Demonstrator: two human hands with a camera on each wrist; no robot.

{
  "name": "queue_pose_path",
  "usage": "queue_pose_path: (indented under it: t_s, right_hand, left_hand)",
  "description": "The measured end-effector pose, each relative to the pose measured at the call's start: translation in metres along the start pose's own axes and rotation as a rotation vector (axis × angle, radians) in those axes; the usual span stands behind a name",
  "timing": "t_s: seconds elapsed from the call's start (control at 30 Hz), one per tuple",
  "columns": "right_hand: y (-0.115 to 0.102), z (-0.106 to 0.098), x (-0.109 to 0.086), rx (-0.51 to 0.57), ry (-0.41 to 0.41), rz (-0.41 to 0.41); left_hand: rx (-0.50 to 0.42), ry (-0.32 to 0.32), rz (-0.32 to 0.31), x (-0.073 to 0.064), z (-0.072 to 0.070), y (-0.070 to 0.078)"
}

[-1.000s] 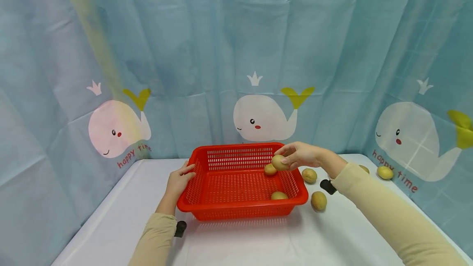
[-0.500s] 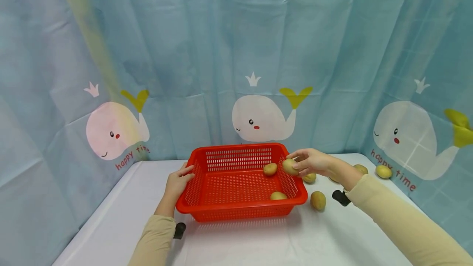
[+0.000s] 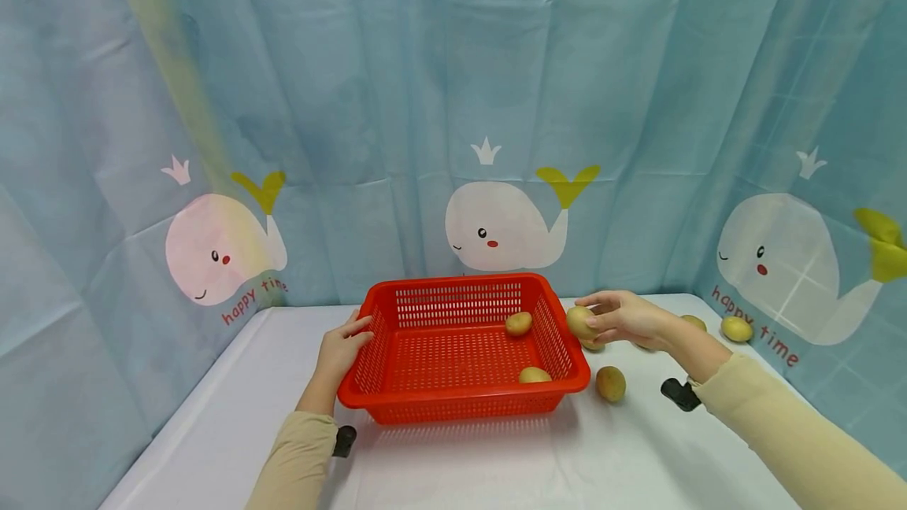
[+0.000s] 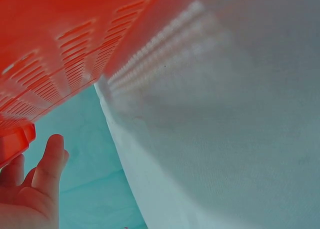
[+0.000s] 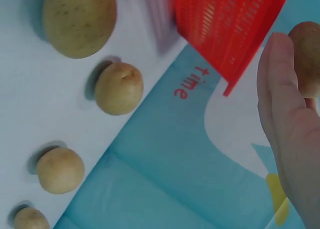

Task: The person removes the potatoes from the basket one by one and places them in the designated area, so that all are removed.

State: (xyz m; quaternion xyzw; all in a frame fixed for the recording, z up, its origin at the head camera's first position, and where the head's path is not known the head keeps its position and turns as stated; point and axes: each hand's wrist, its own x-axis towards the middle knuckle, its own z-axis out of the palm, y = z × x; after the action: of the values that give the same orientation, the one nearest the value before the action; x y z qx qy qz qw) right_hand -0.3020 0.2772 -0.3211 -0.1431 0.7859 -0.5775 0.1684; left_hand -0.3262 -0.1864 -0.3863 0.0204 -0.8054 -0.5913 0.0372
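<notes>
A red perforated plastic basket (image 3: pixel 464 394) stands on the white table, with one potato (image 3: pixel 519 324) near its back right corner and another potato (image 3: pixel 534 375) at the front right. My left hand (image 3: pixel 340 354) rests against the basket's left rim, fingers extended over the edge. In the left wrist view the left hand (image 4: pixel 37 189) is beside the rim, one finger standing apart from it. My right hand (image 3: pixel 627 316) holds a potato (image 3: pixel 581 323) between fingers and thumb just outside the basket's right rim, above the table. The right wrist view shows that held potato (image 5: pixel 307 61) partly cut off.
Right of the basket, a potato (image 3: pixel 611 384) lies on the table (image 3: pixel 489 463). Farther back are more potatoes, one partly hidden behind the right hand, and a yellower one (image 3: pixel 737 329) near the table's right edge. A blue whale-print curtain (image 3: pixel 397 140) surrounds the table.
My right hand has moved right with the potato, from over the basket's interior to outside its right rim. The left hand and the basket stay in place.
</notes>
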Motion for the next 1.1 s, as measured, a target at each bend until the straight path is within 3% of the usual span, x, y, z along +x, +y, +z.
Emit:
queue_pose_path:
  t_s: [0.67, 1.1]
  right_hand:
    - [0.017, -0.031, -0.029, 0.029, 0.052, -0.015]
    - [0.054, -0.06, -0.055, 0.118, 0.033, -0.003]
  left_hand:
    - [0.009, 0.006, -0.002, -0.002, 0.001, 0.001]
    - [0.009, 0.009, 0.002, -0.001, 0.001, -0.002]
